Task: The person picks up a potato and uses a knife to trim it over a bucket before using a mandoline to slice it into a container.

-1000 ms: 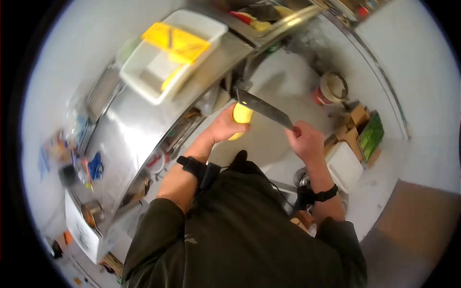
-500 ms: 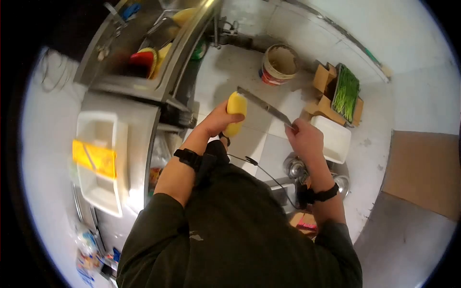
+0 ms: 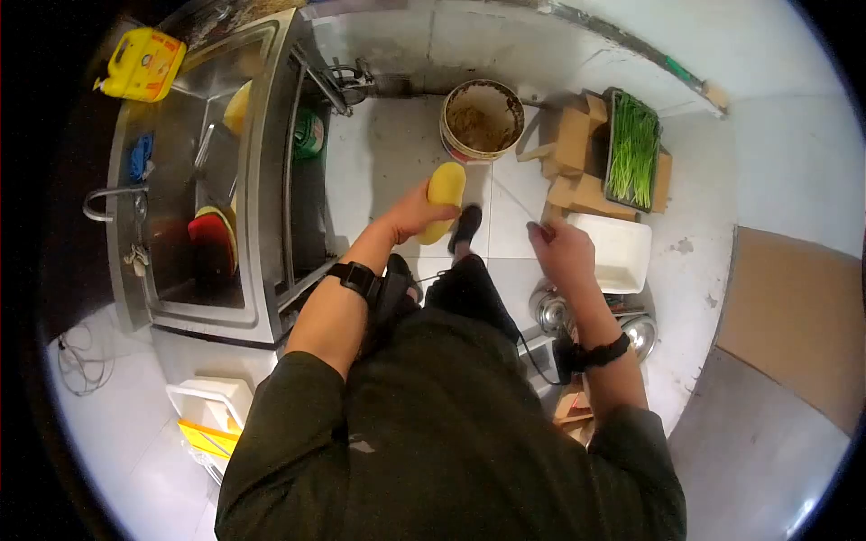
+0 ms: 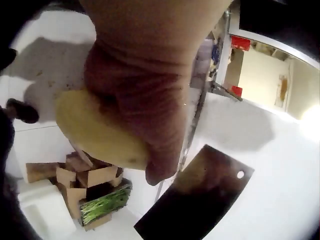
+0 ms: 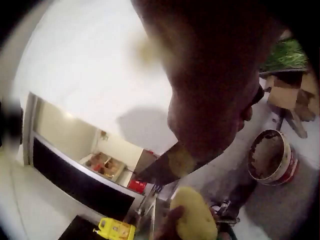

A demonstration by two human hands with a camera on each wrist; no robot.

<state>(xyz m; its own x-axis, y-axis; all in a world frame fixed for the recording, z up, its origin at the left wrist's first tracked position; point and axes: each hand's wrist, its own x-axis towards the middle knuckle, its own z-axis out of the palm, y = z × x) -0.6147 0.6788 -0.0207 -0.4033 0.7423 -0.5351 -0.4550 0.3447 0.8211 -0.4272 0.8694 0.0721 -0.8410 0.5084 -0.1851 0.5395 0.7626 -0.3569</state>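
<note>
My left hand grips a long, pale yellow peeled vegetable, held upright with the thumb across it. In the left wrist view the yellow piece lies in the left hand, with the cleaver blade beside it, apart. My right hand is curled round the cleaver's handle; from the head the blade shows almost edge-on. The dark blade extends from the right hand in the right wrist view, above the yellow piece.
A bucket stands on the floor beyond the hands. Cardboard boxes and a crate of green stalks are at the right, beside a white tub. Left is a steel sink with a yellow jug at its far corner.
The view has swung toward the sink and bucket, and the white bin has shifted to the lower left. Both hands keep their holds; the cleaver has turned from showing its face to nearly edge-on.
</note>
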